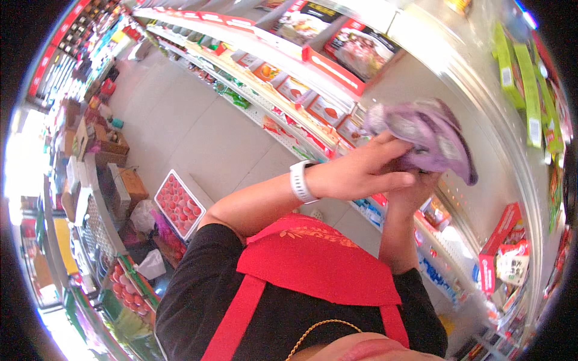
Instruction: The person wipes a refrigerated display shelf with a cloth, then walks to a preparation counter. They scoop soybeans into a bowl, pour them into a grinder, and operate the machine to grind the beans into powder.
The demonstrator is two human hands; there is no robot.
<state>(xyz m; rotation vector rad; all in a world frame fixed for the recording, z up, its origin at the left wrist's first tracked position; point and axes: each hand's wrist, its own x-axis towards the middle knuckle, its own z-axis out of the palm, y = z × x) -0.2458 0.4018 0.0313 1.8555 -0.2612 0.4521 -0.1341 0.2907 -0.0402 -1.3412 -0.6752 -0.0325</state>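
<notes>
A crumpled purple cloth [424, 131] with pale patches is bunched up over the shelf at the right; motion blurs it. My left hand [356, 169], with a white watch strap [301, 182] at its wrist, holds the lower left side of the cloth between fingers and thumb. Close against it, my right hand [417, 187] grips the cloth from below. Part of the right hand is hidden behind the left hand and the folds. Both forearms reach forward past a red apron [316, 261].
Store shelving [289, 90] with boxed and bagged goods runs along the aisle. Green boxes [526, 90] stand at the far right, near a red display carton [501, 248]. On the floor at left lie a tray of red fruit [178, 203] and cardboard boxes [108, 142].
</notes>
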